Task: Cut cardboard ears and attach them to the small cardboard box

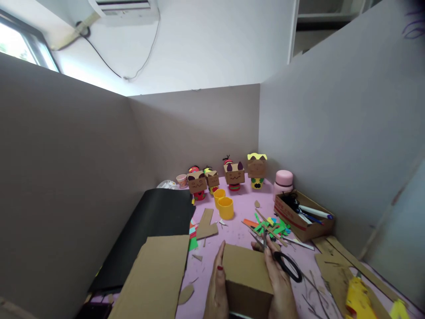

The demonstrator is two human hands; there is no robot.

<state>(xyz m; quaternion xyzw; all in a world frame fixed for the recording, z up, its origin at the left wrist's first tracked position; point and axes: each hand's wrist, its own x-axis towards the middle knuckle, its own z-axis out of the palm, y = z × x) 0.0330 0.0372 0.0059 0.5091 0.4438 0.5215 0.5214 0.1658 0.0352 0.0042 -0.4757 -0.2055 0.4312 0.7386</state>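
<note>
- A small cardboard box (247, 270) sat at the near edge of the pink tabletop (239, 232), low and centre in the head view, pressed between the person's two hands.
- The left hand (217, 288) lay flat against the box's left side, fingers straight and together, thumb tip reaching up to the top left corner; its grip was open, pressing rather than clasping.
- The right hand (280, 283) lay against the box's right side, its fingers curled shut around black-handled scissors (282, 261), whose blades pointed up and away past the box's far right corner.
- The box thus stood directly between both grips, touching each palm, its top face bare and facing the camera.
- Just beyond the scissor tips lay a heap of green, orange and brown paper scraps (270, 228).
- To the left, a large cardboard sheet (156, 277) overlapped a black sheet (149, 230), near the left hand but not touching it.
- Two yellow cups (224, 204) stood farther back in the middle of the tabletop.
- Four cardboard-headed figures (232, 175) stood in a row by the rear partition, with a pink jar (283, 181) at their right.
- An open carton holding pens (303, 215) sat to the right, well apart from the hands.
</note>
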